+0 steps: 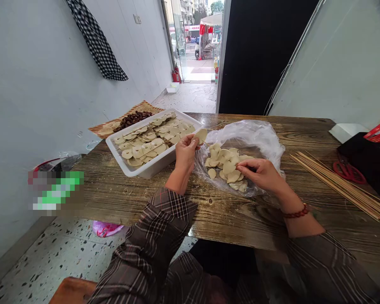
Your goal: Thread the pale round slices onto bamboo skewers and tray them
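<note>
My left hand point(186, 153) is closed on a pale round slice point(201, 136), held up between the white tray and the plastic bag. My right hand point(262, 174) pinches the edge of another pale slice point(229, 165) at the pile. Loose slices point(224, 156) lie heaped on the clear plastic bag point(256, 134). The white tray point(135, 172), left of my left hand, holds many similar slices threaded in rows on thin sticks point(145, 151). Whether a stick is also in my left hand cannot be made out.
Thin wooden sticks point(338, 182) lie on the right of the wooden table point(120, 198), near red-handled scissors point(348, 171) and a black bag point(357, 154). Dark red pieces point(134, 120) rest on a patterned mat point(106, 128) behind the tray.
</note>
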The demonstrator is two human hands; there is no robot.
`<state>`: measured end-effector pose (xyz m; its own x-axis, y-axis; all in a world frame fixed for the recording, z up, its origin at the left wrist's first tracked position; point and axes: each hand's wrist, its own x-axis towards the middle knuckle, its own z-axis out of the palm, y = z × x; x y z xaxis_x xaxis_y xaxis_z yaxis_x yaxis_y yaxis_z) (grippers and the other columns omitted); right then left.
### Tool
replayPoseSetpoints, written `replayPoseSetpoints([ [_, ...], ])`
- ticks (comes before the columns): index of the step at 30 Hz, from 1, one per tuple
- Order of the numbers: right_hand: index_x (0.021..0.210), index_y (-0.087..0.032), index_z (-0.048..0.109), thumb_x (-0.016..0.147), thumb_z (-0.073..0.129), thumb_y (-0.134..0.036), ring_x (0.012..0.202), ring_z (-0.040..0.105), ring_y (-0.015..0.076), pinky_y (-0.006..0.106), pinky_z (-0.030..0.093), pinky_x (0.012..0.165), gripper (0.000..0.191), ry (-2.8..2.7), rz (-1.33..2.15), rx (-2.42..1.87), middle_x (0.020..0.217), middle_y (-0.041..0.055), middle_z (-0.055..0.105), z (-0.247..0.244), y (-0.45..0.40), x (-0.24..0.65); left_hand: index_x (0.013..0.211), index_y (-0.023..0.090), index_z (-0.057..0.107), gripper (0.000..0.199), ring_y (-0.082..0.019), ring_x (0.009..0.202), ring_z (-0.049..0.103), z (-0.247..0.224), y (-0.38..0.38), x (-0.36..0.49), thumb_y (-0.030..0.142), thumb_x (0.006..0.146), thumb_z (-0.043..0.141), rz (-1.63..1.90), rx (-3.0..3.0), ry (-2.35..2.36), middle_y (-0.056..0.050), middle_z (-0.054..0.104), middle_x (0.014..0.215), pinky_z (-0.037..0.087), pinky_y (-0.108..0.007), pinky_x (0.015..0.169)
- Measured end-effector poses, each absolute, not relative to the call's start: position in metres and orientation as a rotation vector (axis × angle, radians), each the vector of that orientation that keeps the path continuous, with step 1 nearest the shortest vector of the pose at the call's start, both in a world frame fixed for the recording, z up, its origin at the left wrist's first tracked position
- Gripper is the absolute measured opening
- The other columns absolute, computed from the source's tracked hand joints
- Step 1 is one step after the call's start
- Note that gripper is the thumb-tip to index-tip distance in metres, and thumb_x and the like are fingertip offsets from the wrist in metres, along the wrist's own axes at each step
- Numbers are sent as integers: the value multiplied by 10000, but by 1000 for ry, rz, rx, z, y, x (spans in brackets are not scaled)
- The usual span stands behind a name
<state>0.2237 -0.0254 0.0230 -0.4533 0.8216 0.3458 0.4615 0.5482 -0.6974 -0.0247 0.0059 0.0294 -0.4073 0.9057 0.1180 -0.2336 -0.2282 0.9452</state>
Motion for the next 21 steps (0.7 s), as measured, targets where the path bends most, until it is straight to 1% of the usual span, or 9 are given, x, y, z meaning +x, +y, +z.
replayPoseSetpoints([
  [7, 784, -202, 754, 882, 591, -327, 693, 670, 188, 304, 485, 639, 228, -2107, 671, -1032, 798, 45, 762, 24, -27, 224, 814, 171, 666, 139, -95, 634, 615, 29, 6, -24, 250, 701, 684, 1771, 976, 1244, 11, 650, 716, 433, -207, 600],
  [16, 762, -200, 754, 869, 595, -328, 688, 679, 198, 305, 490, 632, 231, -2087, 692, -1024, 787, 50, 766, 28, -28, 223, 811, 168, 661, 132, -90, 609, 605, 30, 6, -25, 227, 694, 678, 1787, 942, 1228, 12, 650, 716, 428, -202, 577],
  [21, 763, -201, 755, 863, 599, -328, 695, 686, 204, 306, 498, 632, 225, -2071, 684, -1041, 805, 54, 771, 27, -28, 223, 806, 171, 654, 134, -95, 619, 599, 32, 4, -24, 243, 696, 680, 1767, 948, 1256, 10, 647, 717, 439, -212, 599],
])
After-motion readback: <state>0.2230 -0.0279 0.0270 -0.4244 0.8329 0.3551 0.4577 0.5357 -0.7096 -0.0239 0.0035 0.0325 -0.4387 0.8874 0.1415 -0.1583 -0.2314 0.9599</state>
